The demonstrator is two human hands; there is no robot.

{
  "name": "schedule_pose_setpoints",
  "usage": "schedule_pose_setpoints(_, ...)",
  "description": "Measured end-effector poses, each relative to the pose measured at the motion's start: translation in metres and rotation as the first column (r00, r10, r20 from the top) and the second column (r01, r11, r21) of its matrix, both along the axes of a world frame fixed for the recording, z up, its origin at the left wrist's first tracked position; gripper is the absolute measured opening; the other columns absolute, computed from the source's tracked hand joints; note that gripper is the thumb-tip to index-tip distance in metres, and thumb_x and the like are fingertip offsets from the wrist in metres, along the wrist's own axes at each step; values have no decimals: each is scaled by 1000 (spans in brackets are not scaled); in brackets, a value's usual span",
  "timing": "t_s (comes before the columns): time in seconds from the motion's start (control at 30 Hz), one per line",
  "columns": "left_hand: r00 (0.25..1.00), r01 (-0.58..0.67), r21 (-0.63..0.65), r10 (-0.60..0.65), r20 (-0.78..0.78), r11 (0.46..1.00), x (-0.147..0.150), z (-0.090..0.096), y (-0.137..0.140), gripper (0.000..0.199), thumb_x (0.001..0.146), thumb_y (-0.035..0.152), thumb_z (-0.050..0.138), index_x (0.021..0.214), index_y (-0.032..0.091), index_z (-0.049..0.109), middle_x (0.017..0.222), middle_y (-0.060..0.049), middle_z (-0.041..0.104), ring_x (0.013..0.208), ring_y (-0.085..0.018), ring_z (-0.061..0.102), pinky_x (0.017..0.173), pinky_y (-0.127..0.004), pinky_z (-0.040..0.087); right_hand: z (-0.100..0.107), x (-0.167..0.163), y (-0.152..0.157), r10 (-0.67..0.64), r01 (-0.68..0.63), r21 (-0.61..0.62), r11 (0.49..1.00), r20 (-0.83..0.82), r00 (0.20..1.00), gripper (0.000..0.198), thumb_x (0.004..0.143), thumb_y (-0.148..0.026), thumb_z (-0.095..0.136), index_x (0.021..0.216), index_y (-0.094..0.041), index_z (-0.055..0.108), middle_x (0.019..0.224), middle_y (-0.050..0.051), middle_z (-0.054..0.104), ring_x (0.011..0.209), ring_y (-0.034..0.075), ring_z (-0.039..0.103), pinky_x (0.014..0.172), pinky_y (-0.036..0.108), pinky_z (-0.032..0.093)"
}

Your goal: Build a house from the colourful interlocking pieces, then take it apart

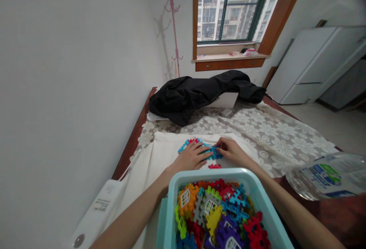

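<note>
Blue pieces [215,152], bottle label [324,176] (illegible)

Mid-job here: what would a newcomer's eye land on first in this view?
Probably the pale turquoise plastic bin at bottom centre, heaped with bright multicoloured notched plastic pieces. Just beyond it, the left hand lies over flat blue toothed plastic pieces on a white cloth, the right hand at their edge. Farther back, below the dark-framed window, a rumpled black cloth stands out.
</note>
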State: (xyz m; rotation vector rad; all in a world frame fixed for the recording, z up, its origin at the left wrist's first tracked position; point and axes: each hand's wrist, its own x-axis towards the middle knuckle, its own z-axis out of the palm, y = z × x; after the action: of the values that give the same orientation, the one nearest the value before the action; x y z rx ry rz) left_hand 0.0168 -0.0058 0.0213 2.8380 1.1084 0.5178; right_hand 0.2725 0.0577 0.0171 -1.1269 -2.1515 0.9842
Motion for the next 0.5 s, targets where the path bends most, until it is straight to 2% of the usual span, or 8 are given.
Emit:
schedule_pose_setpoints(0.23, 994, -45, 15, 47, -98, 999, 3, 1, -5, 36, 104, 32, 53, 138, 33, 63, 152, 0, 60, 141, -30, 51, 118, -53, 39, 3, -3, 0, -5, -6, 116, 993, 87, 996, 6, 87, -16, 58, 86, -17, 64, 70, 0, 61, 64, 16, 53, 62, 27, 37)
schedule_pose_setpoints(0.37, 987, -50, 36, 55, -150, 998, 6, 2, -8, 40, 103, 30, 54, 143, 32, 59, 153, -2, 59, 142, -32, 50, 117, -53, 40, 0, -5, -2, 0, -37, 223, 974, 166, 986, 9, 88, -13, 57, 85, -17, 65, 81, 5, 62, 71, 18, 56, 67, 29, 40)
schedule_pose_setpoints(0.5, 988, -57, 34, 61, -140, 998, 9, 2, -10, 38, 101, 29, 58, 139, 33, 61, 152, -3, 58, 142, -34, 49, 117, -55, 39, -1, -7, -6, 10, -60, 279, 959, 175, 985, 10, 88, -13, 57, 88, -16, 66, 90, 7, 61, 79, 19, 59, 72, 30, 44)
